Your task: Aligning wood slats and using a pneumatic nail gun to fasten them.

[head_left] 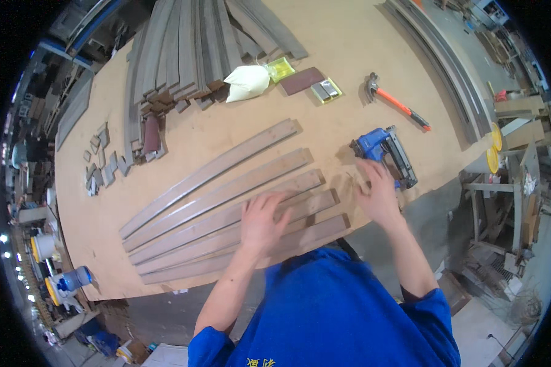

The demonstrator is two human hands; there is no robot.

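Several long wooden slats (223, 156) lie side by side on the table in a slight fan, close in front of me. My left hand (263, 223) rests over the nearer slats, its fingers stretched out and the thumb apart, gripping nothing. To the right of the slat ends, a blue nail gun (373, 144) with a dark magazine lies on its side. My right hand (379, 194) is right beside it, with fingertips close to its handle and the thumb spread away. Whether those fingertips touch the tool, I cannot tell.
A large stack of grey-brown slats (183, 49) fills the far left, with small wood offcuts (107, 168) nearby. Beyond my slats are a white bag (248, 82), a sanding sheet (302, 81), a box of staples (327, 90) and an orange-handled hammer (398, 104). Long strips (438, 61) line the right edge.
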